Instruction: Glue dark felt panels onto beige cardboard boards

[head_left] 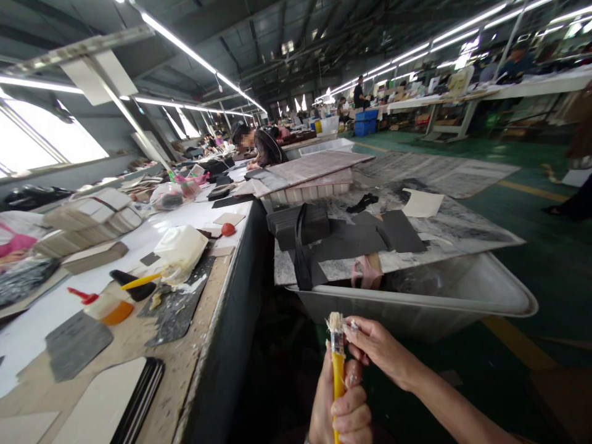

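Observation:
My left hand (342, 407) is wrapped round the yellow handle of a small glue brush (337, 354), holding it upright low in the view. My right hand (374, 348) pinches at the pale bristles at the brush's top, fingers pressed together. Both hands hover over the dark gap between the workbench (194, 320) on the left and a grey plastic tub (416, 302) on the right.
The bench holds a glue bottle with a red nozzle (104, 305), a second yellow-handled brush (139, 282), a white bag (180, 246), grey cut pieces and stacked boards. A board over the tub carries black pieces (351, 237). A person works farther along the bench (263, 148).

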